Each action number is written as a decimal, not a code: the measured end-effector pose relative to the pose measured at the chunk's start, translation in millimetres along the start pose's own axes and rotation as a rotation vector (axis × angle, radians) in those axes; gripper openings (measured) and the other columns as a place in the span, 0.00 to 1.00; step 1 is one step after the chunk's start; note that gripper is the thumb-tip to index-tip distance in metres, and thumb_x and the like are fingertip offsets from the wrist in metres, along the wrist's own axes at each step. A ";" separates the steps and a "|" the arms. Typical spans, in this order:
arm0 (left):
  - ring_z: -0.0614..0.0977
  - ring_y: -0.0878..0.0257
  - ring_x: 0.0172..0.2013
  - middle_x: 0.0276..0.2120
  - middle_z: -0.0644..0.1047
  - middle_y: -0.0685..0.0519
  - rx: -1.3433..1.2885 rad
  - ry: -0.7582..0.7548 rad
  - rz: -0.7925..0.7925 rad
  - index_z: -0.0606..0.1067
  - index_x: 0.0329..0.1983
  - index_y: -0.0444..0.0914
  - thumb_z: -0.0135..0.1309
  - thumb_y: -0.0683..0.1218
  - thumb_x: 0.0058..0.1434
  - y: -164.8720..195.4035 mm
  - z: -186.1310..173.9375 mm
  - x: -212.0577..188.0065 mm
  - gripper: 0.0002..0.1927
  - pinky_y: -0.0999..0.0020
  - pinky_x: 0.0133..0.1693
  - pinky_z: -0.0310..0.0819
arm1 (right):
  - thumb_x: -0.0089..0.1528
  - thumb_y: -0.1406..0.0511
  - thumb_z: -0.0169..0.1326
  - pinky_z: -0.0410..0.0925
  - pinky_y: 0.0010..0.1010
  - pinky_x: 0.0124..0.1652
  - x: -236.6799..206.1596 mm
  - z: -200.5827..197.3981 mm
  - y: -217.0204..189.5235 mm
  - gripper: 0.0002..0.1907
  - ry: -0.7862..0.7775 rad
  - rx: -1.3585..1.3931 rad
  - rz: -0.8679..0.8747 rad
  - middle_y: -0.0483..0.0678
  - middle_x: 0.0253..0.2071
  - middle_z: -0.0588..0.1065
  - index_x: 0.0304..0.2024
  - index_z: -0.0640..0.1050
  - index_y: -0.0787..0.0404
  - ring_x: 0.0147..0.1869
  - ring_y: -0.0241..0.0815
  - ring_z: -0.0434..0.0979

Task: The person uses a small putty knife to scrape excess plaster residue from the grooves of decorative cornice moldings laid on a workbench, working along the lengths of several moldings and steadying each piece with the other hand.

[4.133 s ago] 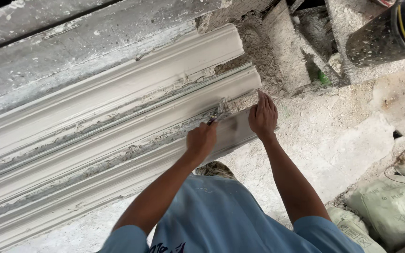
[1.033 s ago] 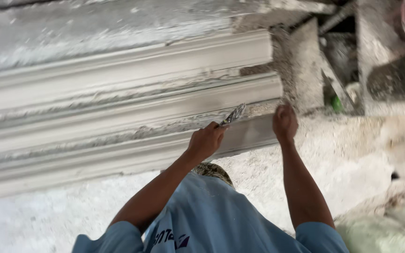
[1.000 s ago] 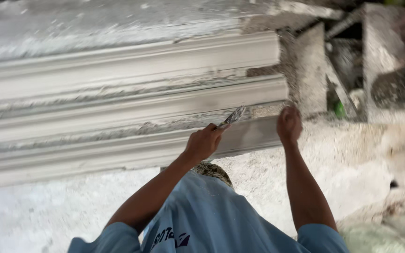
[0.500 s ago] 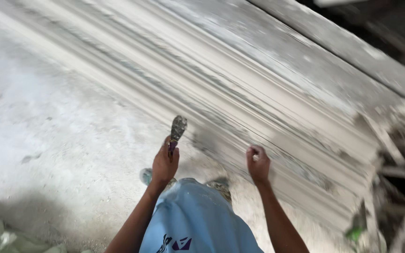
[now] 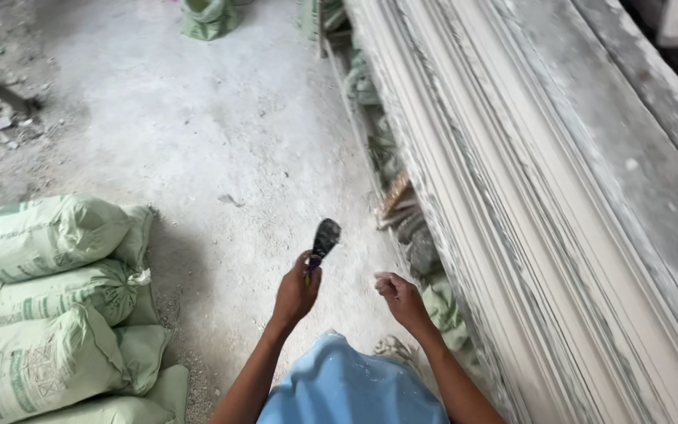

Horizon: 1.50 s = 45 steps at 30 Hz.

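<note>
My left hand (image 5: 296, 292) grips a small trowel (image 5: 322, 239) by its handle, the plaster-caked blade pointing up and away from me over the floor. My right hand (image 5: 399, 298) is loosely curled and holds nothing, a short way right of the trowel. Both hands hover in front of my blue shirt, clear of the long white plaster moulding (image 5: 527, 212) that runs along a dusty workbench (image 5: 637, 149) on my right.
Stacked green sacks (image 5: 49, 306) lie at the left. More green sacks (image 5: 209, 17) stand at the far end of the dusty concrete floor (image 5: 221, 141). Rubble and sacks (image 5: 413, 243) sit under the bench edge. My shoe (image 5: 392, 347) shows below.
The view has swung left, from facing the moulding to looking along the floor. Both hands came off the moulding. My left hand has kept hold of the trowel.
</note>
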<state>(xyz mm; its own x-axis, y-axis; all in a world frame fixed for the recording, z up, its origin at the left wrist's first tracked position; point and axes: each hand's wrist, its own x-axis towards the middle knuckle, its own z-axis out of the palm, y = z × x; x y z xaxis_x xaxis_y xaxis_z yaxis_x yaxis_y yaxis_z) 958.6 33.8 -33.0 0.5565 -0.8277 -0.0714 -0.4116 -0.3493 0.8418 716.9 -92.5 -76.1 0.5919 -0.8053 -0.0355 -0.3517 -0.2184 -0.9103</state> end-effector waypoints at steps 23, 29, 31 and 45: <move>0.82 0.58 0.29 0.31 0.81 0.46 -0.231 0.177 -0.311 0.70 0.63 0.38 0.52 0.50 0.67 -58.0 -39.1 435.6 0.23 0.62 0.33 0.76 | 0.69 0.58 0.55 0.73 0.36 0.34 525.5 35.2 -39.0 0.16 -0.343 -0.118 -0.531 0.53 0.35 0.80 0.40 0.83 0.66 0.35 0.47 0.81; 0.83 0.57 0.29 0.31 0.82 0.46 -0.274 0.103 -0.395 0.69 0.62 0.36 0.52 0.50 0.66 -67.9 -26.4 558.7 0.23 0.61 0.34 0.77 | 0.70 0.57 0.58 0.65 0.39 0.29 643.6 48.2 -11.1 0.24 -0.355 -0.344 -0.002 0.55 0.20 0.70 0.30 0.77 0.72 0.24 0.45 0.65; 0.85 0.57 0.31 0.31 0.82 0.47 -0.251 0.065 -0.343 0.68 0.61 0.35 0.52 0.50 0.67 -71.4 -26.7 609.2 0.23 0.61 0.35 0.78 | 0.72 0.57 0.56 0.69 0.35 0.32 681.2 49.4 -4.4 0.21 -0.366 -0.336 0.062 0.53 0.25 0.76 0.34 0.80 0.69 0.26 0.42 0.72; 0.81 0.61 0.20 0.31 0.80 0.47 -0.358 -0.283 -0.285 0.65 0.64 0.38 0.48 0.49 0.68 33.9 -75.1 931.8 0.22 0.67 0.20 0.76 | 0.65 0.61 0.53 0.72 0.40 0.50 904.5 28.2 -73.1 0.17 0.000 -0.167 0.046 0.50 0.55 0.77 0.55 0.77 0.58 0.55 0.49 0.79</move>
<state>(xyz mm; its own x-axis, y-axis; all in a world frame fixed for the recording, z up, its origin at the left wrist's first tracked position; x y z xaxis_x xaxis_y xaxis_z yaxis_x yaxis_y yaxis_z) 1517.5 -716.4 -30.9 0.3737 -0.8251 -0.4238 0.0266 -0.4472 0.8940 1298.4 -789.4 -53.2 0.5725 -0.8164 -0.0751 -0.4935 -0.2700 -0.8268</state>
